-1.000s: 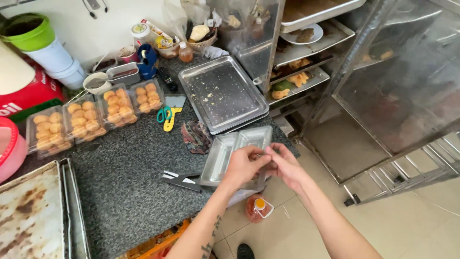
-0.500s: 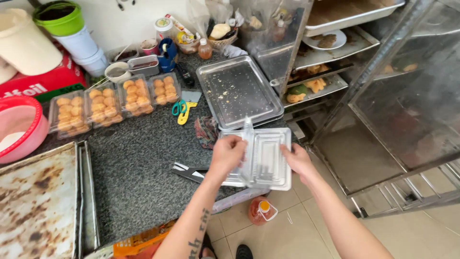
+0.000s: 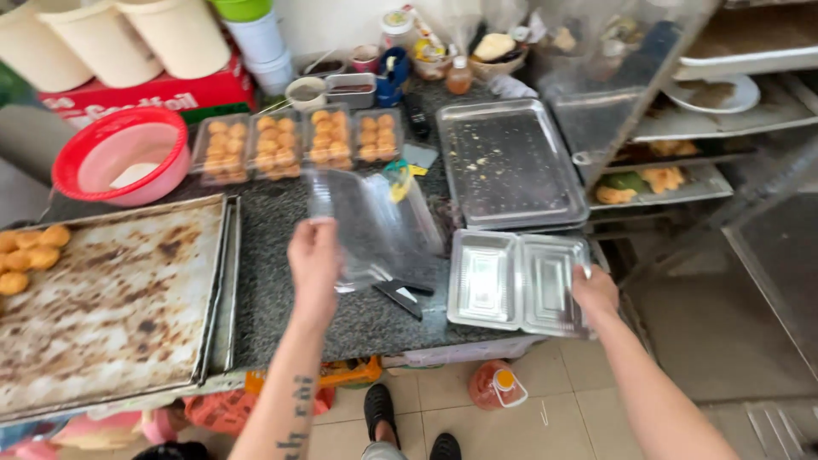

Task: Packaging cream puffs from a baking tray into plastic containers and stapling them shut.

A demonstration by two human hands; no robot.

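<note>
Dark speckled stone bench [image 3: 281,255], crowded kitchen corner. Left hand [image 3: 313,255] lifts an empty clear plastic clamshell box [image 3: 371,223] above the bench, fingers closed on its near edge. Right hand [image 3: 594,292] grips the corner of a second clear hinged box [image 3: 518,281], lying open and empty at the bench front. Four clear boxes of golden fried balls [image 3: 298,143] already filled behind; a few balls [image 3: 30,255] remain on the scorched baking tray [image 3: 111,307].
</note>
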